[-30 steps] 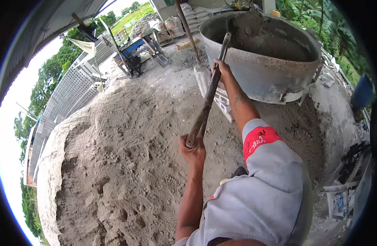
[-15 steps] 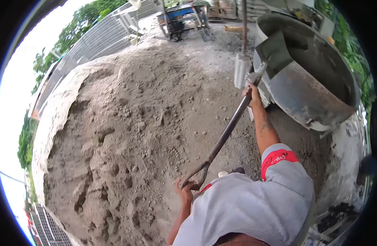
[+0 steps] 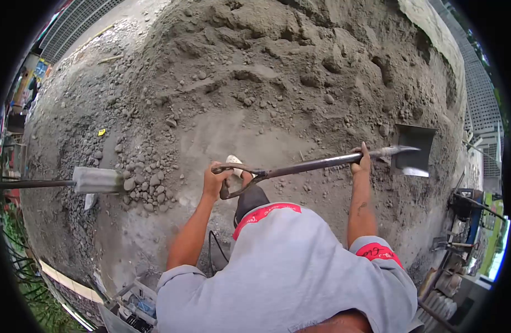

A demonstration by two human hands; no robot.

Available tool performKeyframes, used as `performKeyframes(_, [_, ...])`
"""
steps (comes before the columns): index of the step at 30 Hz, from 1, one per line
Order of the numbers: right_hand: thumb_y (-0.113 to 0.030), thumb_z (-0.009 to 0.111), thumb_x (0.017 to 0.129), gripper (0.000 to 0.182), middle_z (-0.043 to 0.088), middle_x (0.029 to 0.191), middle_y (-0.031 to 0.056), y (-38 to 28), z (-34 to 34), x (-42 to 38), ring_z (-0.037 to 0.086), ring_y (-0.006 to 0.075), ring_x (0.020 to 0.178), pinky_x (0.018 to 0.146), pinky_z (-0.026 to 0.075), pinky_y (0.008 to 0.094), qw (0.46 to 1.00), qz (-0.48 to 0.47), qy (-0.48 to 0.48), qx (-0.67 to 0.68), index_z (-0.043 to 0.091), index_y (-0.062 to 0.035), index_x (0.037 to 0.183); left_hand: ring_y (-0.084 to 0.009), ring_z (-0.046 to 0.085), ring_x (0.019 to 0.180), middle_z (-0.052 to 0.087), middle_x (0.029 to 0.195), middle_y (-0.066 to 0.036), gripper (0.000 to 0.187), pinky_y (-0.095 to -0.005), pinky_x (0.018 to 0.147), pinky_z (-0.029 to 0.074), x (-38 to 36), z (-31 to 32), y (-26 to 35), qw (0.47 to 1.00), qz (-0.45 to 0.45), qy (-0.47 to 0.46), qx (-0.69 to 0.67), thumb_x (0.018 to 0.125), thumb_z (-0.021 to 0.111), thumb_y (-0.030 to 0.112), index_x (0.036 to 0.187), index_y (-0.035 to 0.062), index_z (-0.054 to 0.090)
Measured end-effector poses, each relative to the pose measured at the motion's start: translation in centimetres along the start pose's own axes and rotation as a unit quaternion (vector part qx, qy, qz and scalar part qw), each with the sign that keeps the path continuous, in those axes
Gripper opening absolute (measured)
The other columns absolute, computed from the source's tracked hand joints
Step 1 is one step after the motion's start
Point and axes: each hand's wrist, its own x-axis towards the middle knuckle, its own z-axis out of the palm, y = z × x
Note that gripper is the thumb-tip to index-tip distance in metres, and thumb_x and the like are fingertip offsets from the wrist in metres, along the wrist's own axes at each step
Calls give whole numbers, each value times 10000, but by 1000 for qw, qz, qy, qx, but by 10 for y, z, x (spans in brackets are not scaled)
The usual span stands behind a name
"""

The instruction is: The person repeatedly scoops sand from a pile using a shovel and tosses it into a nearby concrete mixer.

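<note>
A shovel lies nearly level across the front of the body. My left hand is closed round its D-shaped handle. Near the blade, my right hand grips the shaft with wrapped fingers. The dark metal blade is at the right, over the sand, and no load shows on it. Beneath and beyond the shovel spreads a big heap of grey-brown sand. Part of a shoe shows beside the handle.
Rounded stones and gravel lie to the left. A concrete-crusted block on a pole juts in from the left edge. Grey perforated blocks stand at the upper left. Tools and a blue object are at the far right.
The view has turned left, and the large metal drum has left it. The shovel has swung from over the drum to level above the sand. Both hands have kept hold of it.
</note>
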Motion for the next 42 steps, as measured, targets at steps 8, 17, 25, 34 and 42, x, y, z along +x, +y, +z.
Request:
performKeyframes(8, [-121, 643, 773, 198, 465, 604, 48, 295, 179, 117, 477, 172, 499, 482, 473, 311, 946, 157, 75, -275, 465, -59, 711, -129, 455, 385, 485, 540, -53, 150, -253, 367, 353, 52, -108, -57, 938, -104, 316, -98, 663, 601, -27, 740, 11, 477])
performKeyframes(17, [-83, 596, 785, 141, 499, 644, 90, 662, 56, 5, 529, 209, 542, 521, 492, 353, 740, 497, 93, -444, 473, -15, 789, -132, 396, 342, 434, 533, -54, 125, -275, 314, 341, -68, -225, -95, 717, -261, 646, 21, 712, 521, -63, 807, -6, 464])
performKeyframes(25, [-46, 567, 777, 122, 500, 654, 122, 773, 84, 48, 529, 256, 557, 516, 485, 393, 728, 547, 137, -390, 486, 30, 829, -112, 383, 336, 420, 524, -31, 90, -250, 303, 306, -24, -360, -168, 691, -319, 634, 139, 699, 472, -37, 781, 1, 479])
performKeyframes(34, [-19, 492, 790, 48, 497, 658, 100, 718, 172, 348, 502, 203, 522, 507, 481, 357, 859, 355, 66, -362, 475, 5, 827, -127, 437, 398, 454, 588, -42, 142, -258, 360, 354, 285, -223, -203, 833, -156, 528, 52, 716, 555, -11, 807, 8, 448])
performKeyframes(42, [-58, 519, 807, 81, 498, 667, 83, 643, 116, 294, 515, 178, 535, 488, 489, 330, 826, 356, 86, -427, 461, -17, 845, -138, 439, 393, 447, 582, -59, 139, -268, 353, 356, 181, -175, -214, 812, -205, 547, -4, 683, 524, -42, 785, 0, 438])
